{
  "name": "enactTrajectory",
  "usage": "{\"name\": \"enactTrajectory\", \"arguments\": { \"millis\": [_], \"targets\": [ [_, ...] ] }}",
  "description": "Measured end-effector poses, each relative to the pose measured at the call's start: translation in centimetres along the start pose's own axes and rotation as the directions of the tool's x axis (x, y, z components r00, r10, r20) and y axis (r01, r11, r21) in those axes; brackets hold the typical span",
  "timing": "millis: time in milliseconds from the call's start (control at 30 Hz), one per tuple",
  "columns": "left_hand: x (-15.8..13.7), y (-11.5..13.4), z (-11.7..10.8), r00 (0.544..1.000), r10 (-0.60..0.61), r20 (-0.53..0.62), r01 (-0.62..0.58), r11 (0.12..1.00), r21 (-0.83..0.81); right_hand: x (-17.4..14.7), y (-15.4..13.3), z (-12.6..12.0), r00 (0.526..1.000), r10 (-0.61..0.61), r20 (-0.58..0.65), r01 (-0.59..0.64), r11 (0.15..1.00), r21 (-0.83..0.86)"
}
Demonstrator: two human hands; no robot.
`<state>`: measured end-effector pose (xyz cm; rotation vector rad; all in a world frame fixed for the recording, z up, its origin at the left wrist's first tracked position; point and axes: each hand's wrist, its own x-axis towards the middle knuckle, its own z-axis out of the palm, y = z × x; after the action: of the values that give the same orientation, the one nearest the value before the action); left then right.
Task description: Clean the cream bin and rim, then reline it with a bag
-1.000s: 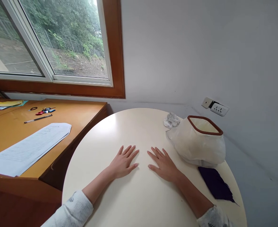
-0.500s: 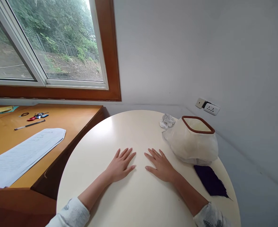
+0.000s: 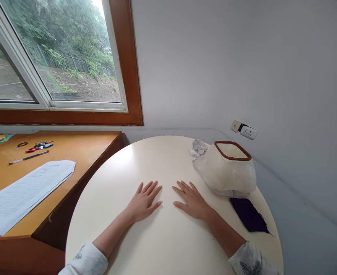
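My left hand (image 3: 145, 201) lies palm down on the round cream table (image 3: 157, 160), its fingers spread and holding nothing. Beside it, a short gap away, my right hand (image 3: 191, 200) rests flat in the same way, also holding nothing. To the right of my right hand sits a whitish, sheer fabric bag (image 3: 228, 177) with a brown rim around its opening. A dark purple piece of cloth (image 3: 250, 214) with a frayed edge lies just in front of the bag. Behind the bag's left side is a crumpled white wad (image 3: 198, 148), perhaps cloth or plastic.
A wooden desk (image 3: 91, 143) stands at the left, holding papers (image 3: 36, 194), a pen (image 3: 28, 157), a bunch of keys (image 3: 39, 146) and a black ring (image 3: 22, 144). A wall socket (image 3: 248, 132) is behind the table, and a window (image 3: 79, 57) is at upper left.
The head view has shifted slightly, so the scene sits a little further left. Both hands stay flat on the table, and the objects keep their places.
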<state>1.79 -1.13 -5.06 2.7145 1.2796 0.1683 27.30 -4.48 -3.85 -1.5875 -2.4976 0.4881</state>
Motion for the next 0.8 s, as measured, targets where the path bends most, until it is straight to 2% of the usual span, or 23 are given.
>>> {"name": "enactTrajectory", "arguments": {
  "millis": [267,433,533,600,667,700,800],
  "targets": [
    [-0.1,-0.1,-0.1,1.0,0.006,-0.021,-0.007,1.0,-0.029,-0.1,-0.4,0.0,1.0,0.022,-0.009,-0.022,1.0,0.009],
    [0.0,0.2,-0.3,0.999,-0.027,-0.02,0.026,0.997,-0.075,-0.2,-0.1,0.4,0.998,0.01,-0.06,-0.008,0.999,0.042],
    [0.0,0.2,-0.3,0.999,-0.033,-0.028,0.03,0.994,-0.105,0.0,0.1,1.1,0.99,-0.017,-0.139,0.026,0.998,0.058],
    [0.0,0.1,-0.3,0.998,-0.039,-0.049,0.032,0.99,-0.135,0.2,0.4,1.5,0.966,-0.04,-0.255,0.059,0.996,0.067],
    [0.1,0.1,-0.5,0.994,-0.05,-0.094,0.032,0.981,-0.19,0.4,0.7,1.5,0.905,-0.065,-0.42,0.103,0.992,0.067],
    [0.1,0.2,-0.7,0.99,-0.067,-0.127,0.035,0.971,-0.238,0.4,1.0,1.2,0.853,-0.075,-0.516,0.122,0.991,0.059],
    [0.2,0.1,-1.4,0.949,-0.227,-0.218,0.108,0.885,-0.453,0.2,2.0,-0.1,0.632,-0.072,-0.771,0.11,0.994,-0.002]
  ]
}}
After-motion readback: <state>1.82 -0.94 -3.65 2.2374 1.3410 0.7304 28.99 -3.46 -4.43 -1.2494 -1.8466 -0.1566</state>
